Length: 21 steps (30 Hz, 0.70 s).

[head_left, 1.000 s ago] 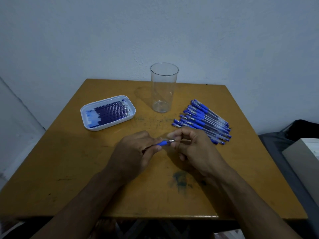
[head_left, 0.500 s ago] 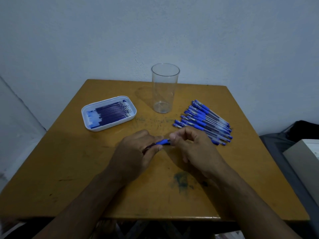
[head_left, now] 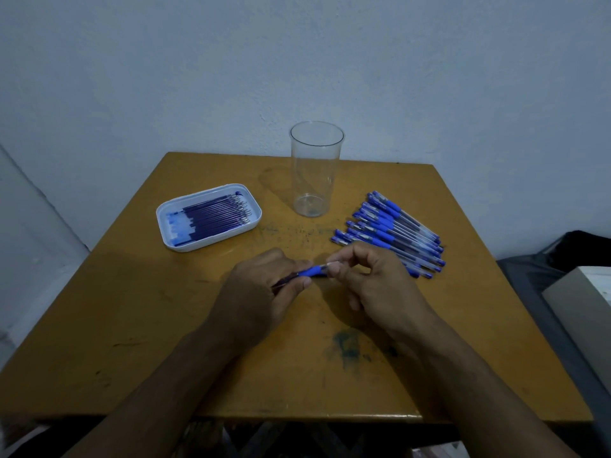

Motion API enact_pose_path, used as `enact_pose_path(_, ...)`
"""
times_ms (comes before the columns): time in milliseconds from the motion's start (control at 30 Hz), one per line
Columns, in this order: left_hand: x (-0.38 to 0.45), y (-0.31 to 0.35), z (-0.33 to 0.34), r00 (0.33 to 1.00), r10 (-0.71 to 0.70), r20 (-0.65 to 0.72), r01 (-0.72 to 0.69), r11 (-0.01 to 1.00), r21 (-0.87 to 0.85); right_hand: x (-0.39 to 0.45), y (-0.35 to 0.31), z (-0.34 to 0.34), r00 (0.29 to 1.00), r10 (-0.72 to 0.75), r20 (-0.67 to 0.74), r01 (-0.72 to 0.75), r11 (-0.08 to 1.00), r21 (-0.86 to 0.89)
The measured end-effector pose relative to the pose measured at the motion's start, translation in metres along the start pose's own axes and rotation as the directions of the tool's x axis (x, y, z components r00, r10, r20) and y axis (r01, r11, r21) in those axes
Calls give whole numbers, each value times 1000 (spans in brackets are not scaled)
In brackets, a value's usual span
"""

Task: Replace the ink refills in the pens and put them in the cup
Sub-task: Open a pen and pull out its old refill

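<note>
Over the middle of the wooden table (head_left: pixel 139 328) my left hand (head_left: pixel 261 292) grips the barrel of a blue pen (head_left: pixel 312 271), whose blue grip shows between my hands. My right hand (head_left: pixel 373 282) pinches the pen's tip end with thumb and fingers. The tip itself is hidden under those fingers. A clear empty plastic cup (head_left: pixel 315 168) stands upright at the back of the table. A white tray (head_left: pixel 165 211) with several dark blue refills (head_left: pixel 215 218) lies at the left. Several blue pens (head_left: pixel 393 231) lie in a row at the right.
A blue ink stain (head_left: pixel 347 345) marks the table near the front. The wall stands right behind the table. A dark bag (head_left: pixel 582 249) and a grey box (head_left: pixel 585 309) sit off the table's right side.
My right fingers have closed over the metal tip that showed a second ago and slid up against the blue grip. The left hand has barely moved.
</note>
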State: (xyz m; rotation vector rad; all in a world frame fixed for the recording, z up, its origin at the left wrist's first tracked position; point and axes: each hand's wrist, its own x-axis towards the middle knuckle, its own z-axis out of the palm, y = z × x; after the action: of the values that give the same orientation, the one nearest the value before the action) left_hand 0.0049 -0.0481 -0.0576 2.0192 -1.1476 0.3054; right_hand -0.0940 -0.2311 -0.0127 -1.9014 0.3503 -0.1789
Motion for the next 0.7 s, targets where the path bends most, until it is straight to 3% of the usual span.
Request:
enact_pose_path(133,1,-2,1,996,-66,-59,63,997,-53,2,1,-1,994,-31,-104,39,997,70)
enact_pose_path(233,2,0,-1,969,-230,-88,211,959,-192,3,4,-3,978,-80,-192,68,995,-71)
enact_pose_path(300,3,1,-3,931,-358,-62,324,894,-309,2,3,-3,982,-118,-147,68,949,-309)
enact_pose_path(400,4,2,-3,893,-448,-26,398,817,-416,-2,5,3,988,-157,4,126,775,-620)
enact_pose_path(500,4,3,-5,886,-464,-5,412,791,-452,-3,6,9,986,-150,74,158,688,-709)
enact_pose_path(700,3,2,-5,887,-461,27,424,789,-444,-3,0,11,990,-91,111,144,625,-767)
